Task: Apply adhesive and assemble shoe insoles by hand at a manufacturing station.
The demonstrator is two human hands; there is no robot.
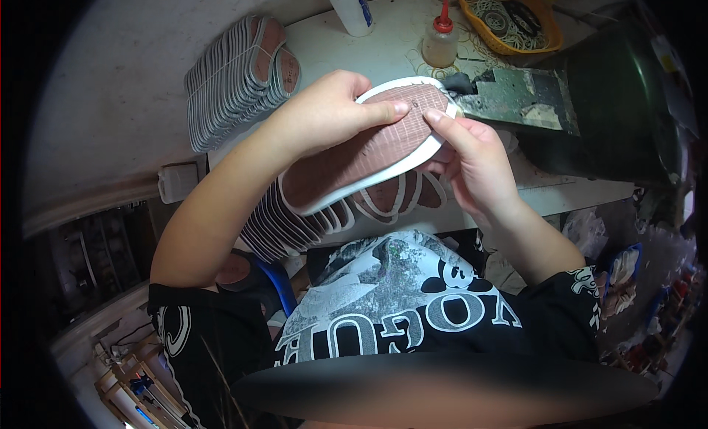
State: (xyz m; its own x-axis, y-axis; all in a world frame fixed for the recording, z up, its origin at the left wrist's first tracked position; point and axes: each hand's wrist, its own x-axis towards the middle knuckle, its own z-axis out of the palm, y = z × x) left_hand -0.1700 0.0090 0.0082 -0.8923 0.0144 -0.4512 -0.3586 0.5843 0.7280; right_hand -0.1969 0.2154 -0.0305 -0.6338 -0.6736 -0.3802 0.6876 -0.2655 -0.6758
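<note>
A shoe insole (361, 152) with a brownish-pink face and a white band along its rim is held up slantwise between my two hands. My left hand (332, 108) grips its upper left edge, thumb lying flat on the pink face. On the other side my right hand (476, 152) pinches the rounded end by the white rim, with its thumb on top and the fingers partly hidden underneath. That rounded end lies right beside the dark working end of a green machine (523, 97). Under the insole, a row of similar insoles (295, 226) stands along the table's near edge.
A bundled stack of grey-edged insoles (228, 86) stands at the far left of the white table (313, 42). Farther back are a white bottle (352, 10), a red-tipped glue bottle (441, 46) and a yellow basket (509, 49) holding tape rolls and cords.
</note>
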